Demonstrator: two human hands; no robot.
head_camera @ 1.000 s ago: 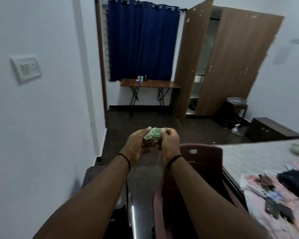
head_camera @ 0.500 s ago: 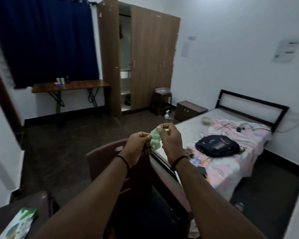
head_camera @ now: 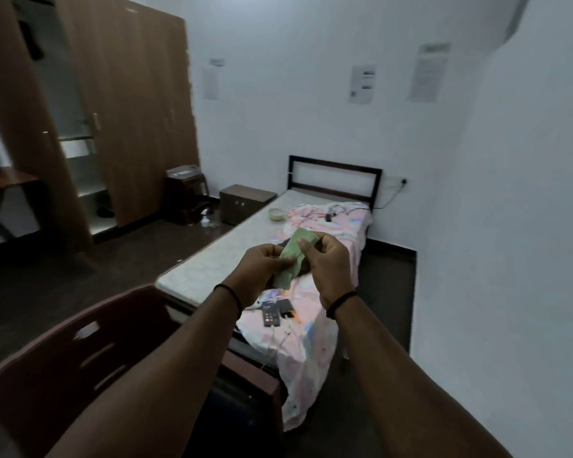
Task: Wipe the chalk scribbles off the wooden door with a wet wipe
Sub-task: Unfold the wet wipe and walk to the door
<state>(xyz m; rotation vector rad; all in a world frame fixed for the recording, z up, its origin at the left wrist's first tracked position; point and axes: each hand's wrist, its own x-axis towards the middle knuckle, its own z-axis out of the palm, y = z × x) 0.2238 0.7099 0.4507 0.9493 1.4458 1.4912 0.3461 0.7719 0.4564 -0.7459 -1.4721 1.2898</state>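
A wooden wardrobe (head_camera: 113, 127) fills the view from nine to eleven o'clock, one door swung open. A bed (head_camera: 219, 262) runs from centre toward one o'clock, a pink sheet (head_camera: 311, 325) draped over its near end. At seven o'clock stands a dark red chair (head_camera: 80, 352). At centre, the left hand (head_camera: 258, 269) and right hand (head_camera: 328, 262) both pinch a pale green wet wipe (head_camera: 293, 256), stretched between their fingertips above the bed. Just below, toward six o'clock, a lit phone (head_camera: 271, 315) lies on the sheet.
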